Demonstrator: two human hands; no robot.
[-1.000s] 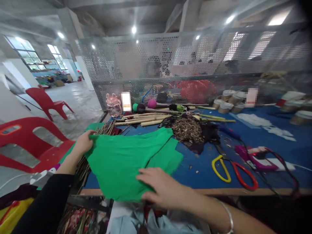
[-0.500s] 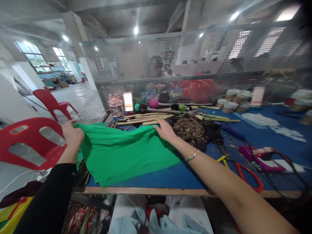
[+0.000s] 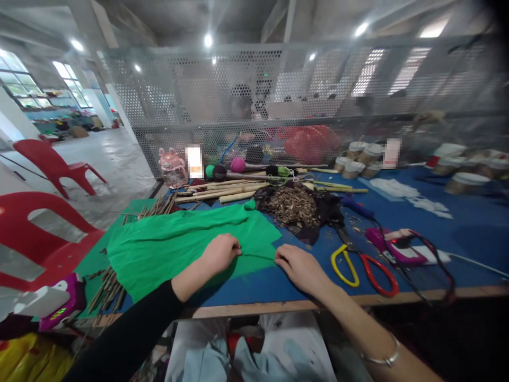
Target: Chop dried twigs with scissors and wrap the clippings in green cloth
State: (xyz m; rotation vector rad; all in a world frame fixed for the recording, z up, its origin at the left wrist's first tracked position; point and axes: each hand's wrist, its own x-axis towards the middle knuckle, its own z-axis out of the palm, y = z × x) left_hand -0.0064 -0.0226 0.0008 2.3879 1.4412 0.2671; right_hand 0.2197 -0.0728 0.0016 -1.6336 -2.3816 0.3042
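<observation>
A bright green cloth point(image 3: 170, 241) lies spread over the left part of the blue table, with a frayed edge towards me. My left hand point(image 3: 220, 255) is closed in a pinch on the cloth near its right side. Just to the right, my right hand point(image 3: 296, 265) pinches the cloth's right corner, and a narrow strip is stretched between the two hands. Scissors point(image 3: 345, 265) with one yellow and one red handle lie right of my right hand. Behind the hands, a heap of brown dried plant bits point(image 3: 292, 206) rests on black cloth.
Thin sticks point(image 3: 111, 286) lie under and beside the green cloth. Bamboo lengths point(image 3: 238, 192) and yarn balls point(image 3: 237, 165) lie at the back. A purple device point(image 3: 387, 245) with cables sits right, near lidded pots point(image 3: 353, 168). A perforated metal screen point(image 3: 167, 101) stands behind; a red chair point(image 3: 51, 228) is left.
The green cloth, held up by both hands before, now lies on the table. Both hands have come closer together at its right end, and the view has turned slightly right.
</observation>
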